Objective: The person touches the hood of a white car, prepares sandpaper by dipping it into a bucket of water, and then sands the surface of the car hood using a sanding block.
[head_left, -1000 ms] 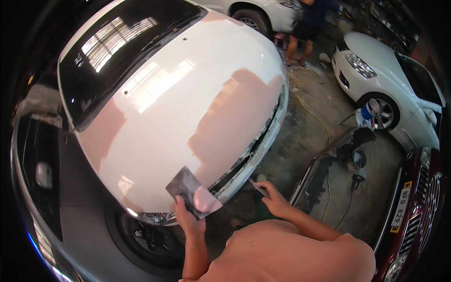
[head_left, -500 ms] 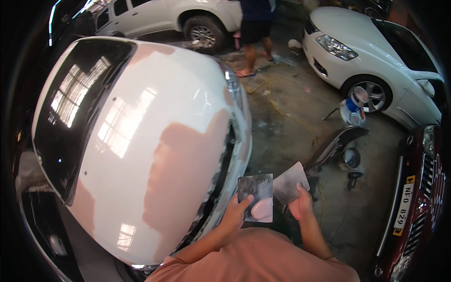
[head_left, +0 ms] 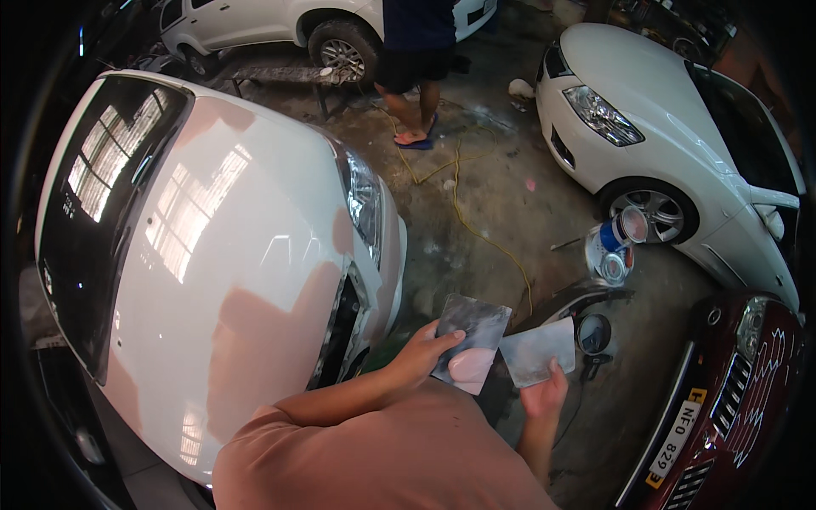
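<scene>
My left hand (head_left: 416, 355) grips a dark, smeared flat mixing board (head_left: 478, 320), thumb on its top face. A smooth lump of pink body filler (head_left: 471, 365) rests on the board's lower part. In my right hand (head_left: 545, 393) is a pale, flat rectangular spreader (head_left: 539, 347), pinched near its lower edge. The two plates are side by side, with the spreader close to the board's right side. To my left stands a white car (head_left: 280, 229), its hood carrying matt pink patches (head_left: 259, 340).
A white car (head_left: 612, 110) stands at the right, a dark red vehicle (head_left: 722, 416) nearer. Between lie paint cans (head_left: 614, 246), a round black pan (head_left: 593, 333) and a yellow cable (head_left: 484, 234). A person (head_left: 416, 68) stands by a bench (head_left: 293, 78) ahead.
My view has swung to the right, so the hood shifts left. The board has tilted clockwise, and the spreader has turned and sits slightly lower. The person ahead has stepped.
</scene>
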`<state>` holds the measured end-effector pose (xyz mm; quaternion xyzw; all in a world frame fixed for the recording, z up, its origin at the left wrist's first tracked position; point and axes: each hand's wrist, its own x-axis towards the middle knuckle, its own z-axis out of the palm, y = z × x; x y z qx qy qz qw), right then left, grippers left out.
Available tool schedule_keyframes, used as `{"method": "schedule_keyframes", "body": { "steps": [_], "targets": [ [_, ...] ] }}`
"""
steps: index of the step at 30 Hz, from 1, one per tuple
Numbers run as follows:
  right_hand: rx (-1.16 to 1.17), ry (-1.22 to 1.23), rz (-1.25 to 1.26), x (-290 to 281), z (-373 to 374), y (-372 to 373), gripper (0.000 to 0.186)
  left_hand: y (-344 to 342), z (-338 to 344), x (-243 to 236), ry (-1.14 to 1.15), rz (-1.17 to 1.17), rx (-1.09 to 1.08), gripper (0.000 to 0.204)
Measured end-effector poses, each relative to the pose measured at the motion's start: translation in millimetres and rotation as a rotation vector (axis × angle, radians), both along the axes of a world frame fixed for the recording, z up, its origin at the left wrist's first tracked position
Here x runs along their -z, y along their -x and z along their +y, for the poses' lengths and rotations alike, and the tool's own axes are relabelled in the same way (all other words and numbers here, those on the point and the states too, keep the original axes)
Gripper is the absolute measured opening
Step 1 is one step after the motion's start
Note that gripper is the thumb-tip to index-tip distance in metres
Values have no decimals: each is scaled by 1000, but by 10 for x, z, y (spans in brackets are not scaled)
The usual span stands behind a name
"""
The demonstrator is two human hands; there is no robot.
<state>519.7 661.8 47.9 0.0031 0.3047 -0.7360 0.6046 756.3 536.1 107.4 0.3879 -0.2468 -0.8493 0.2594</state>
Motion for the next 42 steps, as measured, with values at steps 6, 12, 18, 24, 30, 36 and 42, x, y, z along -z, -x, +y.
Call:
{"method": "schedule_keyframes", "body": {
  "steps": [6,12,18,24,30,36,42],
  "targets": [
    [118,-146,49,347,-1197,442,46,539,-1354,289,-29,65,36,41],
    [11,-213,160,128,-3175,905,47,841,-3136,83,70,12,-78,43],
    [-55,-164,371,-226,-4969,1338,48,855,-4355,-207,-61,-17,-248,41],
    [-369,-173,364,-195,-6555,1163,52,565,-5211,-152,-63,119,-595,38],
    [-862,-39,307,-186,-8431,742,52,343,-5804,-143,78,122,-1193,39],
    [-1278,625,753,-944,-9641,-535,49,-88,-6004,-466,266,42,-1745,37],
    [-635,2023,1529,-1811,-9685,-1957,61,-752,-6031,-757,504,-194,-2086,35]
  ]
}}
